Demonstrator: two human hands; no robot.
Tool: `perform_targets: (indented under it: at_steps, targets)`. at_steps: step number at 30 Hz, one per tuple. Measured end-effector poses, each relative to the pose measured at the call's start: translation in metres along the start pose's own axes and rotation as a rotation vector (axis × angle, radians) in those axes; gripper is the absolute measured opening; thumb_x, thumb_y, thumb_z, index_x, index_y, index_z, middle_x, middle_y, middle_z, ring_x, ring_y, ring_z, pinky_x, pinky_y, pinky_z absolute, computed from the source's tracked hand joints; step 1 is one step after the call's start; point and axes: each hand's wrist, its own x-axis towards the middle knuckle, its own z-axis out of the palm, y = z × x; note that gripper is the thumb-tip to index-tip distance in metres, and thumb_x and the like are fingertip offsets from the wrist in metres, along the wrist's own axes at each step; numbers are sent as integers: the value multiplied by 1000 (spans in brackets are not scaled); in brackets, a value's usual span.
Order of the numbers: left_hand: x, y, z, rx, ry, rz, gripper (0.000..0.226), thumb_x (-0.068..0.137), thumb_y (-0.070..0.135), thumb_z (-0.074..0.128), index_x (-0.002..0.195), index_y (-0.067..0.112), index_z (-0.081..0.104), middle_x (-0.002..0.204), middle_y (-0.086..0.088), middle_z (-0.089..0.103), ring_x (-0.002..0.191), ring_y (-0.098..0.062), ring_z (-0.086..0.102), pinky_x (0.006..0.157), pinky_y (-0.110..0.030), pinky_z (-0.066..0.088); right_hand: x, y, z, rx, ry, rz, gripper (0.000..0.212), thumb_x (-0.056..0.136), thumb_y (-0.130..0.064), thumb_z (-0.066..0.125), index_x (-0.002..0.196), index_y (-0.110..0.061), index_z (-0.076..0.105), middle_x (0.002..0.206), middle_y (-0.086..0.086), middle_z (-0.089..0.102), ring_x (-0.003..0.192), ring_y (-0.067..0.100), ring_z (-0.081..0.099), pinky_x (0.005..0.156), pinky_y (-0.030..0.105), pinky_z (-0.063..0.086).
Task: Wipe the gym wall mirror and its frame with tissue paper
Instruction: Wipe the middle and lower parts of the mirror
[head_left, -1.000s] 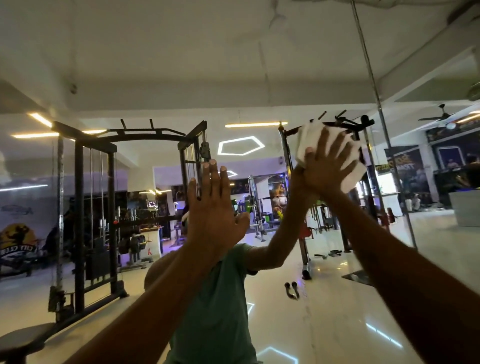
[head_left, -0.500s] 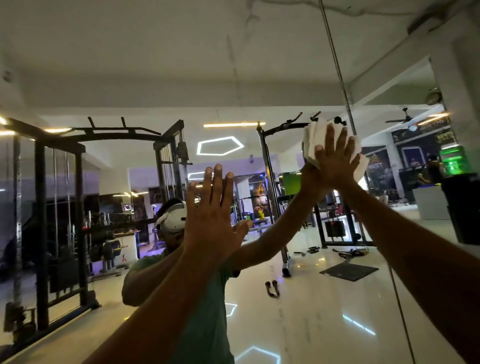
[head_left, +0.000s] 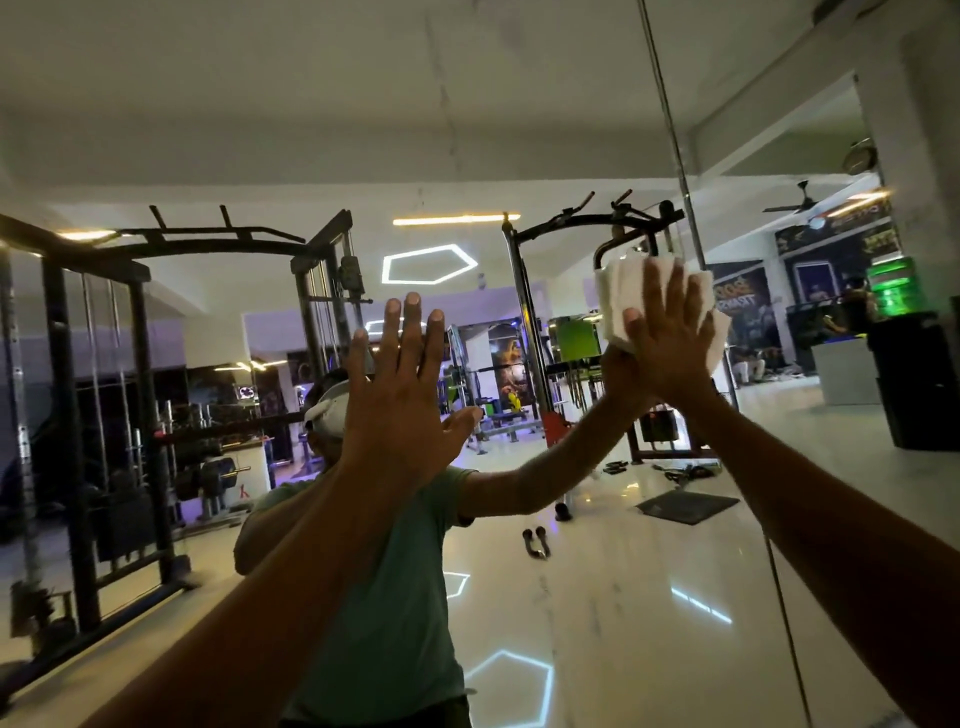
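The mirror (head_left: 597, 597) fills nearly the whole view, standing upright, its glass facing the person. A thin metal seam (head_left: 675, 156) runs from 12 o'clock down toward 5 o'clock, tilted by the wide lens, and splits the glass into a broad left panel and a narrower right one.

The right hand (head_left: 667, 338) is at about 2 o'clock, palm flat, fingers straight and spread, pressing a wad of white tissue (head_left: 618, 296) against the glass just left of the seam. The tissue sticks out past the fingers at the top, left and right; its folds run roughly up and down. The left hand (head_left: 400, 395) is raised near the centre, fingers straight and close together, thumb out toward 3 o'clock, holding nothing; whether it touches the glass cannot be told.

In the reflection, a black weight rack (head_left: 104, 415) stands at 9 o'clock, a cable machine (head_left: 524, 338) sits just left of the tissue, and a pentagon ceiling light (head_left: 430, 265) glows above the left hand. A dark mat (head_left: 685, 506) and a small handle (head_left: 535, 543) lie on the shiny floor at 4 o'clock.

Bare glass lies above the tissue toward 12 o'clock and below both forearms toward 6 o'clock. The seam is close on the tissue's right.
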Motion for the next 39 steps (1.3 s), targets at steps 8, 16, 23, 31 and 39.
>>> perform_targets:
  at_steps: [8,16,23,31,39]
  targets:
    - [-51,-31,-9,-39,-1,-93,119,80,81,40,163,7,-3,170,-20,-9,158,-37,-5,126,-56,4,-86,-128,39,-9,91,57,76,103,-59,9,168,-20,3,173,21,-4,159,47,-3,123,72,6]
    - [-69,-57,-11,63,-121,21,149,58,98,46,162,10,-14,171,-18,-16,158,-39,-9,125,-59,2,-105,-134,43,-65,-49,-573,70,107,-54,25,168,-27,4,175,11,-11,160,37,-15,124,70,0]
    - [-69,-56,-15,54,-98,23,144,62,99,42,163,5,-2,170,-22,-4,157,-41,2,124,-45,-12,-36,-60,17,-60,12,-40,71,105,-57,16,167,-27,2,175,15,-4,160,41,-4,123,72,8]
    - [-71,-57,-20,28,-138,27,142,64,100,37,162,8,-8,171,-21,-5,158,-37,-1,125,-45,-6,-140,-187,53,-50,-45,-405,74,106,-58,25,168,-26,2,173,17,-15,158,42,-17,123,70,-8]
    - [-70,-60,-30,58,-167,29,144,63,97,50,163,5,3,170,-22,4,157,-39,6,124,-43,-9,-52,-111,18,-71,-50,-305,79,100,-71,5,168,-30,5,175,11,-9,160,38,-11,123,71,1]
